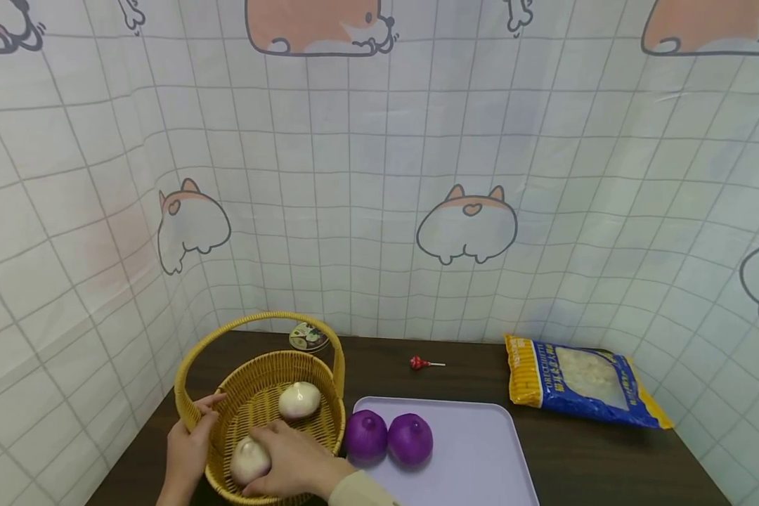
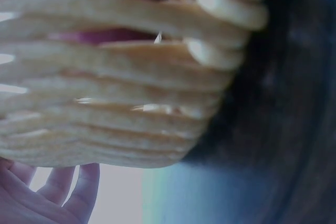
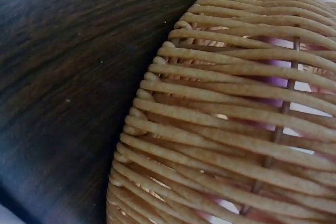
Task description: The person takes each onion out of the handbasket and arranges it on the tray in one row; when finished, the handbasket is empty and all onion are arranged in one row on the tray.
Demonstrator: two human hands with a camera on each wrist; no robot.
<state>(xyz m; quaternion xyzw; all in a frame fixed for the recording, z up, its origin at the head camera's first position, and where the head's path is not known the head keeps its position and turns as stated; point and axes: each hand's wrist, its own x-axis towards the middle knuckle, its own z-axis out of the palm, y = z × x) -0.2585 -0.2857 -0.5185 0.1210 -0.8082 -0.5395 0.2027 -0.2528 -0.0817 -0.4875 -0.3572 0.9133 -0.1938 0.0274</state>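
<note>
A yellow wicker basket (image 1: 272, 369) with a tall arched handle stands on the dark table. My left hand (image 1: 190, 446) grips the basket's left rim near the foot of the handle; its fingers show past the weave in the left wrist view. Inside the basket, my right hand (image 1: 297, 460) holds a white bulb with a purple tinge (image 1: 249, 460), fingers and thumb around it. Farther back in the basket lies a second, similar white bulb (image 1: 300, 400). In the right wrist view the basket's woven side (image 3: 226, 108) hides most of the hand and bulb.
Right of the basket, a pale lilac tray (image 1: 474, 450) bears two purple onion-shaped vegetables (image 1: 410, 440). Behind lie a red lollipop (image 1: 416, 362) and a round patterned lid or tin (image 1: 308, 336). A blue and yellow pasta bag (image 1: 585, 383) lies at the right. A patterned curtain surrounds the table.
</note>
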